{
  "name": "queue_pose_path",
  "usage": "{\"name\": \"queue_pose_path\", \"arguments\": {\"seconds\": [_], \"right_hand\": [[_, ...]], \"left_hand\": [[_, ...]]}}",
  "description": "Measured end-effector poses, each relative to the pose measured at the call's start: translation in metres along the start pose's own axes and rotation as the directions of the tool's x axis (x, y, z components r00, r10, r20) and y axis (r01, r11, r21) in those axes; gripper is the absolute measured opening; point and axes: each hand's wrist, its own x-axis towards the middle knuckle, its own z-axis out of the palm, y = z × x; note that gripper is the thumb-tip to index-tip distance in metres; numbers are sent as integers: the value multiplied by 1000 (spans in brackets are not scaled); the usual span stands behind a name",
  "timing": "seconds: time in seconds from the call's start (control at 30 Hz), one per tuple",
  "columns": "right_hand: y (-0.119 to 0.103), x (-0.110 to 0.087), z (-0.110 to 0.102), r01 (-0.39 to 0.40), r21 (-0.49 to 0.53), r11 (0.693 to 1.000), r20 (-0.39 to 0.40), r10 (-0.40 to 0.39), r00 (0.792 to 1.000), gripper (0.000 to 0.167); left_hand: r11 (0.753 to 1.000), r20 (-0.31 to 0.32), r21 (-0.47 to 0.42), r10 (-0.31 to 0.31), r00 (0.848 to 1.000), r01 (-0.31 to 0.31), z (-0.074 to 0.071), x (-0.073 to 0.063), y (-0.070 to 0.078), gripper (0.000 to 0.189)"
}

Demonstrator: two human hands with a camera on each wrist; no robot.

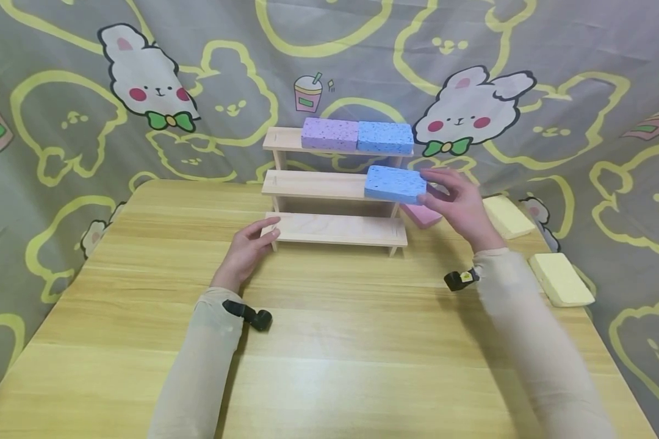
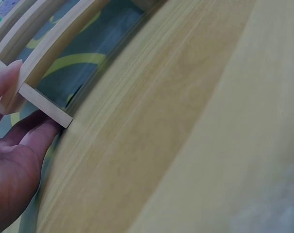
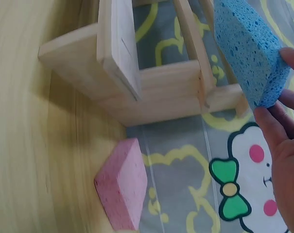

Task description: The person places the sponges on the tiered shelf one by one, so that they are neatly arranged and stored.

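A three-tier wooden shelf rack point(image 1: 335, 228) stands at the back of the table. My left hand point(image 1: 248, 249) grips the left end of its lowest board; in the left wrist view that hand's fingers point(image 2: 32, 133) reach behind the side leg. At the right end of the middle board, my right hand point(image 1: 457, 201) pinches a blue sponge point(image 1: 395, 184) by its right edge. The right wrist view shows this sponge point(image 3: 251, 53) between thumb and fingers, its surface full of pores. On the top board, a purple sponge point(image 1: 329, 134) sits against another blue sponge point(image 1: 385, 138).
A pink sponge point(image 1: 421, 215) lies on the table just right of the rack, partly behind my right hand. Two pale yellow sponges point(image 1: 561, 279) lie near the table's right edge. A patterned grey curtain point(image 1: 340, 73) hangs close behind the rack.
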Motion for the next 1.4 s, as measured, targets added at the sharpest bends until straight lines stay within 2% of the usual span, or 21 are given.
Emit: {"name": "queue_pose_path", "arguments": {"seconds": [0.43,0.63,0.97,1.4], "right_hand": [[-2,21,28,38,36,999,22,-38,999,49],[-6,27,43,-11,37,999,42,9,999,51],[-8,41,76,-6,133,991,87,-6,996,52],[-14,63,121,7,158,987,130,-28,991,51]], "left_hand": [[1000,-6,1,-16,1000,16,0,0,1,45],[1000,-3,13,-18,1000,18,-1,-1,3,45],[1000,0,13,-17,1000,17,1,0,1,45],[999,-9,25,-23,1000,24,1,-1,2,44]]}}
